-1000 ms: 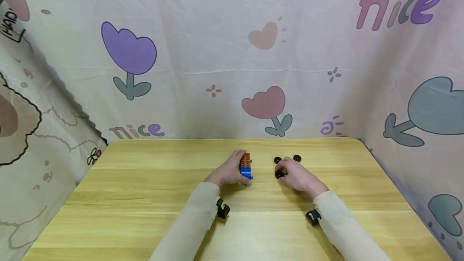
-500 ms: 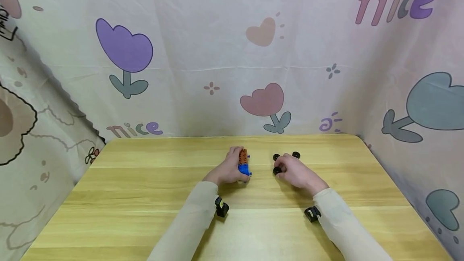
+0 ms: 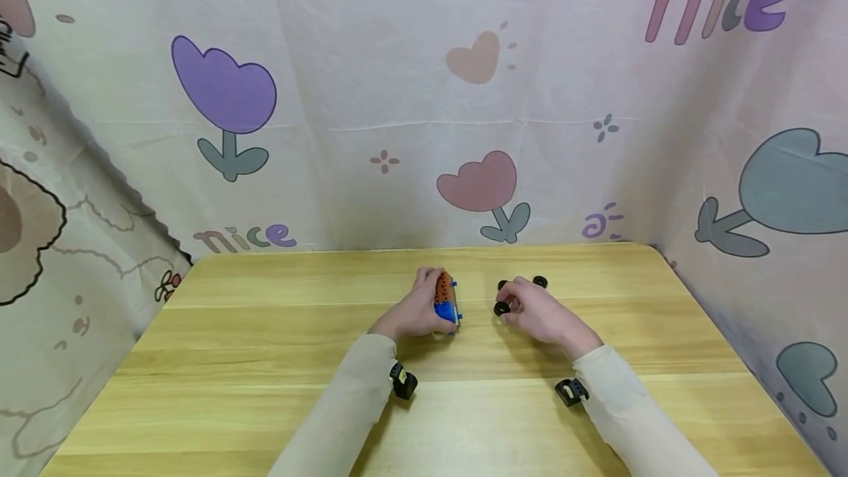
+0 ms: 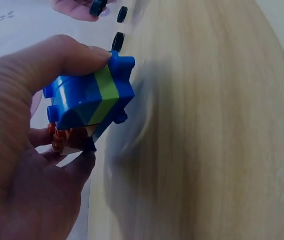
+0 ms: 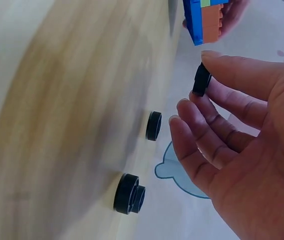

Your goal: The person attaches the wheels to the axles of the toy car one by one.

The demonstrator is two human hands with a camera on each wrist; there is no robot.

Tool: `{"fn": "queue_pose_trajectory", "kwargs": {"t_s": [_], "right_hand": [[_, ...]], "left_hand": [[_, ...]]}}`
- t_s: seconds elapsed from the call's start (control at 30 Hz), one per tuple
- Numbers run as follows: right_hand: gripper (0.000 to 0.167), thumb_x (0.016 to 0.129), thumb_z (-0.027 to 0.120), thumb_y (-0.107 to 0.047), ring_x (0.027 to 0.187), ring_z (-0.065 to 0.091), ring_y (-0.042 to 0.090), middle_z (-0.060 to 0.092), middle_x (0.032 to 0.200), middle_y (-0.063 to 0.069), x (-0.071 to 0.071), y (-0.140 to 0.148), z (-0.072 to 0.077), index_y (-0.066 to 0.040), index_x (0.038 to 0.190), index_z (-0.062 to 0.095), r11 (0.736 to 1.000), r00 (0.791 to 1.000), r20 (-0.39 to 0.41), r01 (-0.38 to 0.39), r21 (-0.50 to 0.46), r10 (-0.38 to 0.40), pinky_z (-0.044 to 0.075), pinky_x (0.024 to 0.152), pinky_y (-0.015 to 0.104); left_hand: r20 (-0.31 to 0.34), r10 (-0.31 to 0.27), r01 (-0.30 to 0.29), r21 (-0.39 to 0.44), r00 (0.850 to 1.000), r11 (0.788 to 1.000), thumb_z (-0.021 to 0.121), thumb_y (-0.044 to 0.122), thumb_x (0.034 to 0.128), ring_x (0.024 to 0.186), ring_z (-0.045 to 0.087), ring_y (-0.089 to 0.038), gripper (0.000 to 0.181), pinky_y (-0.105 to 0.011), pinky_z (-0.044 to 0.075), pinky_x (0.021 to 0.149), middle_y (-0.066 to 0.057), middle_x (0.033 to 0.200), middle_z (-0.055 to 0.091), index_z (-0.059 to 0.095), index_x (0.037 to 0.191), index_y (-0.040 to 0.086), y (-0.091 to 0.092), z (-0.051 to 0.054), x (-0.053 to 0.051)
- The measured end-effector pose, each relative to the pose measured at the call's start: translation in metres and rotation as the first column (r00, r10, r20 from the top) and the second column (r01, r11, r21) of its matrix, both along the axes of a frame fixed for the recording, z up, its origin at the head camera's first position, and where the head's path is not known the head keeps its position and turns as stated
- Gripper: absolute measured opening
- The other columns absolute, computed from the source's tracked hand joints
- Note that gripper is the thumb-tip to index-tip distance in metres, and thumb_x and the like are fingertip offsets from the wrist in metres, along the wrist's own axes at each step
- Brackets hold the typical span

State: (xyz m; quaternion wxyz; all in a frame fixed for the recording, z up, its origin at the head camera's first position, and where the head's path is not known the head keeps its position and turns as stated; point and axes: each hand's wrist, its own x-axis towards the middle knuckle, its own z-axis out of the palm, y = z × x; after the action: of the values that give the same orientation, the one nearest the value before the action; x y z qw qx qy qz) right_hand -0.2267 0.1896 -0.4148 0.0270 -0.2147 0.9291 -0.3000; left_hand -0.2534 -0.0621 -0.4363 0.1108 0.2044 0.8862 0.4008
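Near the table's middle my left hand point(image 3: 419, 309) grips a block build of orange and blue bricks point(image 3: 445, 300). The left wrist view shows its blue end with a lime-green stripe point(image 4: 105, 95) and small blue pegs at the sides, under my thumb. My right hand point(image 3: 539, 315) pinches a black wheel point(image 3: 502, 308) between thumb and fingers; in the right wrist view this wheel point(image 5: 201, 80) is off the table, apart from the build. Beyond that hand lie black wheels, one at the back right point(image 3: 539, 282) and one partly hidden by the fingers point(image 3: 502, 285).
Both hands are above a light wooden table point(image 3: 265, 359). A printed cloth point(image 3: 358, 79) hangs behind it and along its sides. In the right wrist view a wheel point(image 5: 153, 126) and a wider black piece point(image 5: 127, 194) stand out against the table.
My right hand has moved slightly left with the black wheel, which was beside the other wheels. The build in my left hand has tilted, showing more of its right side.
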Motion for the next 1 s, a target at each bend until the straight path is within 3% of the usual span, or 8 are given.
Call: {"fn": "queue_pose_trajectory", "kwargs": {"t_s": [0.3,0.47,0.67,0.87,1.0], "right_hand": [[0.023,0.084,0.075,-0.004,0.084,0.054,0.017,0.056,0.094,0.002,0.0030,0.0009,0.0025,-0.002,0.105,0.066,1.000,1.000,0.001,-0.005,-0.021,0.005,0.047,0.077,0.035],[0.023,0.086,0.074,-0.006,0.087,0.055,0.018,0.056,0.095,0.002,0.0044,0.0010,0.0041,-0.002,0.107,0.066,0.999,1.000,0.018,-0.003,-0.035,0.003,0.047,0.077,0.035],[0.021,0.086,0.074,-0.006,0.088,0.056,0.020,0.057,0.095,0.002,0.0037,0.0012,0.0028,-0.003,0.105,0.066,0.999,1.000,0.018,0.001,-0.050,-0.001,0.048,0.077,0.035],[0.020,0.086,0.073,-0.006,0.087,0.055,0.019,0.057,0.094,0.001,0.0040,0.0017,0.0009,-0.003,0.105,0.066,0.999,1.000,0.022,0.001,-0.053,0.000,0.047,0.077,0.036],[0.020,0.087,0.073,-0.007,0.088,0.055,0.018,0.057,0.095,0.000,0.0052,0.0005,0.0016,-0.005,0.105,0.065,0.998,1.000,0.026,0.007,-0.060,-0.006,0.047,0.078,0.036]], "left_hand": [[0.006,0.001,-0.002,0.049,1.000,0.999,0.085,0.020,0.0732,0.114,0.048,-0.027,0.105,-0.040,0.045,0.098,-0.013,0.142,0.026,0.018,0.152,0.002,-0.0005,0.0008,0.0027],[0.032,-0.006,0.003,0.101,0.999,0.995,0.087,0.020,0.0731,0.120,0.048,-0.030,0.104,-0.044,0.043,0.100,-0.011,0.142,0.028,0.020,0.152,0.007,-0.0010,0.0002,0.0043],[0.054,-0.009,-0.001,0.180,0.999,0.984,0.087,0.016,0.0730,0.117,0.052,-0.029,0.106,-0.043,0.046,0.097,-0.003,0.146,0.028,0.019,0.154,0.017,-0.0018,-0.0006,0.0045],[0.086,0.006,-0.028,0.251,0.996,0.968,0.085,0.010,0.0752,0.116,0.053,-0.031,0.110,-0.042,0.049,0.093,-0.006,0.146,0.028,0.011,0.157,0.020,-0.0011,-0.0004,0.0072],[0.072,-0.001,-0.019,0.276,0.997,0.961,0.084,0.006,0.0751,0.118,0.052,-0.033,0.114,-0.040,0.049,0.094,-0.005,0.151,0.022,0.007,0.158,0.023,-0.0005,-0.0007,0.0092]]}}
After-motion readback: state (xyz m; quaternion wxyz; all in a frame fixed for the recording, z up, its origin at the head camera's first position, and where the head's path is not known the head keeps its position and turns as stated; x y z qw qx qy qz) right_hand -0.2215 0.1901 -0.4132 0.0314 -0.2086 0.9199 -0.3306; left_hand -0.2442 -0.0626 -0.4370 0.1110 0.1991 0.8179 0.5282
